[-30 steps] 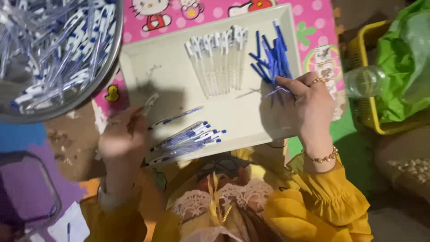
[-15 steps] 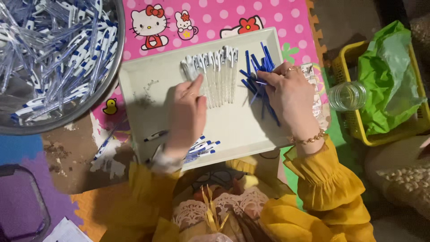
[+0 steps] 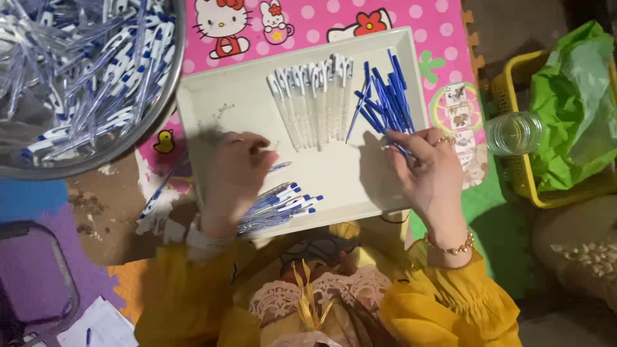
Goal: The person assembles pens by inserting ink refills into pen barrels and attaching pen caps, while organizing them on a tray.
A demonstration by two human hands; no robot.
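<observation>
1. Taking the cream tray [image 3: 212, 109] as the landmark: nearest the person, at the tray's near edge, lies a bundle of finished pens [image 3: 279, 207], white and blue, heaped side by side, it seems so that done pieces stay apart from loose parts.
2. The left hand [image 3: 234, 173] hovers over the tray's near-left part, just above that bundle, fingers curled around what looks like one pen whose tip pokes out toward the tray's middle; the grip itself is partly hidden.
3. The right hand [image 3: 429, 172] rests on the tray's near-right part, fingertips pinching at the near end of the blue refills [image 3: 384, 99], apparently taking one from the pile.
4. Further in, at the tray's far middle, a row of clear pen barrels [image 3: 313, 103] lies parallel and touching, clips toward the far rim, probably so each can be picked up singly. The blue refills fan out just right of that row.
5. Beyond and left of the tray, a large metal bowl [image 3: 164, 122] holds a heap of more pens.
6. Under the tray lies a pink dotted cartoon mat [image 3: 321, 19]. Right of the tray stand a clear glass jar [image 3: 514, 133] and a yellow basket [image 3: 524, 177] lined with green plastic.
7. The surroundings are dim; a floor-level work spot, judging by the mats.
</observation>
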